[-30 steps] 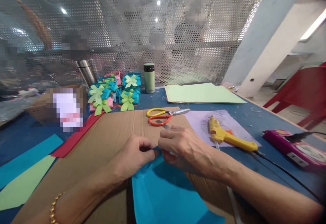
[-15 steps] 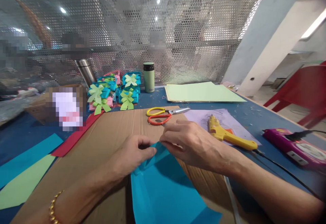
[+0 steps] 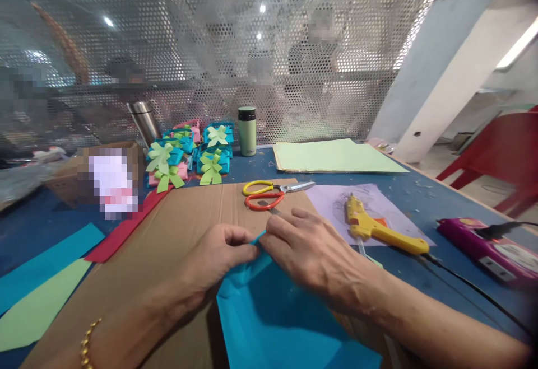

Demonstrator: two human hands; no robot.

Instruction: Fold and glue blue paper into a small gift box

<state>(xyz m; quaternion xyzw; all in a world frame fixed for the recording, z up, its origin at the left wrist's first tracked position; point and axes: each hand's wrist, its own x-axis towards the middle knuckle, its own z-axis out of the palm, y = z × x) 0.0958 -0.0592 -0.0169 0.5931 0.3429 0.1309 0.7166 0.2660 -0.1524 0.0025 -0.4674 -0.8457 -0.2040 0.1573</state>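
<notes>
A sheet of blue paper (image 3: 273,318) lies on a brown cardboard sheet (image 3: 185,218) in front of me. Both hands pinch its far edge, where a fold stands up. My left hand (image 3: 216,257) grips the edge from the left with thumb and fingers closed. My right hand (image 3: 309,251) presses and pinches the same edge from the right, fingers close together. Scissors (image 3: 269,192) with yellow and orange handles lie just beyond my hands. A yellow glue gun (image 3: 378,226) rests on a pale purple sheet to the right.
Small blue and pink paper boxes with green bows (image 3: 189,153) stand at the back left, next to a green flask (image 3: 246,130) and a steel flask (image 3: 145,122). Light green sheets (image 3: 336,156) lie at the back. A magenta device (image 3: 487,243) sits far right. Perforated mesh screens off people behind.
My hands stay on the blue paper's far edge. My right hand has slid a little down and toward me along the fold. The view has shifted slightly.
</notes>
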